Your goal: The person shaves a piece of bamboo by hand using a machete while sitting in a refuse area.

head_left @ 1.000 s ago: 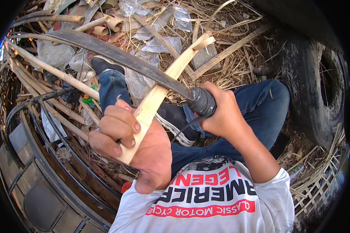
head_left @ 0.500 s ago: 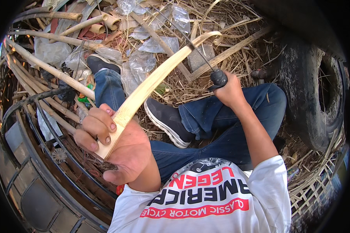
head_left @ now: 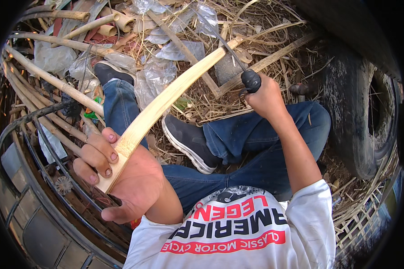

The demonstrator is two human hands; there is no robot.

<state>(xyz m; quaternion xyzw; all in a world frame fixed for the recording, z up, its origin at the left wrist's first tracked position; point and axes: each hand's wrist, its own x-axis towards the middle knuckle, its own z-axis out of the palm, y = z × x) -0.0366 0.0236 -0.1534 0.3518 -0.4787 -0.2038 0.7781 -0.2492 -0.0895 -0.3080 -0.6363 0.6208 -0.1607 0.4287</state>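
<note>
A: What's different from a second ago?
B: The left hand [head_left: 137,175] sits lower and farther left, and the knife [head_left: 251,80] has gone from around the middle of the pale strip [head_left: 166,103] to near its far end, its blade now showing thin.
A: How does that hand hold?
B: Palm up, fingers curled over the strip's near end, clamping it to the palm; the thumb sticks out, apart from it.
A: And the right hand [head_left: 268,96]?
B: Wrapped round the knife's black handle. I can't tell whether the blade cuts in.
A: Around them?
B: A dark shoe [head_left: 188,141] below the strip, then a grey block [head_left: 226,74], clear plastic [head_left: 157,74], and a worn tyre [head_left: 345,116] at the right.
</note>
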